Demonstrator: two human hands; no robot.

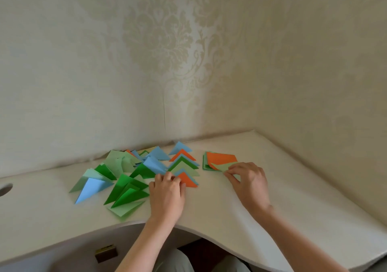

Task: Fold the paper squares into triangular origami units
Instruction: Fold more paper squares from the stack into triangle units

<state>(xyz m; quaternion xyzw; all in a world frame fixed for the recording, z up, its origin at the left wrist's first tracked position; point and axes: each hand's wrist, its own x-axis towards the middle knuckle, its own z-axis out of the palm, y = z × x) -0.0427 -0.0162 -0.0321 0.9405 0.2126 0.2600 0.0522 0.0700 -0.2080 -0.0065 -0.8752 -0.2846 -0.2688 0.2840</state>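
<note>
The left hand (pixel 167 190) is reaching forward from the near edge of the desk (pixel 219 204), palm down, with its fingers curling at the near end of an overlapping row of folded triangles (pixel 182 162). The fingertips are lying against the nearest orange triangle (pixel 189 180) (whether they are actually pinching it or only pressing on it, I cannot tell). The right hand (pixel 249 180) is coming in from the right at a slant, wrist low on the desk, its thumb and fingers curling around a pale green paper (pixel 223 167) and pinching it at the near edge of a small stack of paper squares (pixel 218 159), whose top sheet is orange.

Left of the row, many more folded triangles are lying scattered in a loose heap (pixel 125 173): dark green, pale green and light blue pieces, several overlapping, with a blue one (pixel 89 189) and a cluster of dark green ones (pixel 126 190) nearest the front.

The desk is pale cream with a curving near edge, fitting into a corner. A round cable hole (pixel 5 189) is showing at the far left. Beige wallpaper (pixel 163 47) with a faint damask pattern is covering both walls behind. Below the desk edge, a small dark object with a gold top (pixel 106 252) is sitting in shadow.
</note>
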